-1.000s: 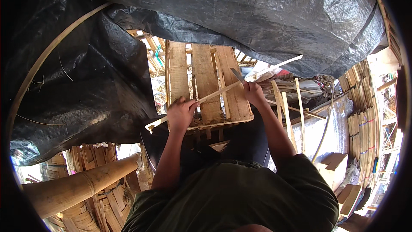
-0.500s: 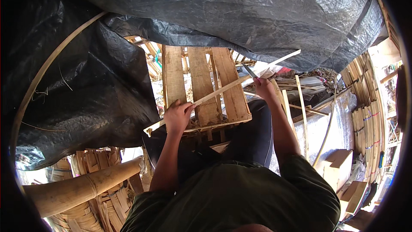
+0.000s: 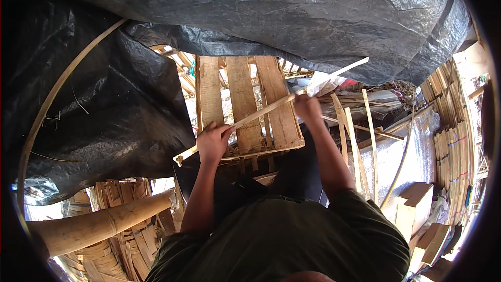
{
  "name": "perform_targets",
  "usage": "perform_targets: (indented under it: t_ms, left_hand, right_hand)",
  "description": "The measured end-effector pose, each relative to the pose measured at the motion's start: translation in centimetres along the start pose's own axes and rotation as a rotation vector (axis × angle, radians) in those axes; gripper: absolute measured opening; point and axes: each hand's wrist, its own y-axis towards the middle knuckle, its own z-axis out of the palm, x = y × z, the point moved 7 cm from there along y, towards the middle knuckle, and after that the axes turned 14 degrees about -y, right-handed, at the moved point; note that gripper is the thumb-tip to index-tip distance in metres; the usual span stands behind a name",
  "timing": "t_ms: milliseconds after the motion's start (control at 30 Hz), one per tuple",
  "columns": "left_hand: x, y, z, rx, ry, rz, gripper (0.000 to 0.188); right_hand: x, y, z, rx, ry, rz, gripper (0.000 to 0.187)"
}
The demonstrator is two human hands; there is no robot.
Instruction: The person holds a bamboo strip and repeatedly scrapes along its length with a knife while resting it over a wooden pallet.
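Over the pallet's point(image 3: 242, 99) near edge, both hands clamp a bamboo strip point(image 3: 271, 105), left hand point(image 3: 213, 141) low, right hand point(image 3: 308, 107) high, seemingly mid-shaving; next calls for a steady pull.

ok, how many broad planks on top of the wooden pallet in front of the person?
3. Left plank, above the left hand; middle plank; right plank, beside the right hand. The bamboo strip crosses them. The black tarp hides their far ends, perhaps more.
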Motion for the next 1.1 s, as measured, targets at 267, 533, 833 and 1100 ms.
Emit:
perform_targets:
  t_ms: [267,533,833,1100]
  left_hand:
    - [0.2,-0.4,0.2,0.010,0.019,-0.007,0.023]
    - [-0.6,-0.5,0.4,-0.027,0.042,0.087,0.020]
    - [-0.4,-0.5,0.4,-0.010,0.042,0.076,0.023]
    - [0.8,-0.5,0.2,-0.016,0.003,0.041,0.024]
  right_hand:
    - [0.9,-0.9,0.2,0.078,0.016,-0.009,0.049]
    - [1.1,-1.4,1.2,0.152,0.129,-0.048,0.049]
    - [2.0,-1.7,0.1,-0.037,-0.203,-0.040,0.042]
    - [1.7,-2.0,0.9,-0.012,-0.005,0.066,0.048]
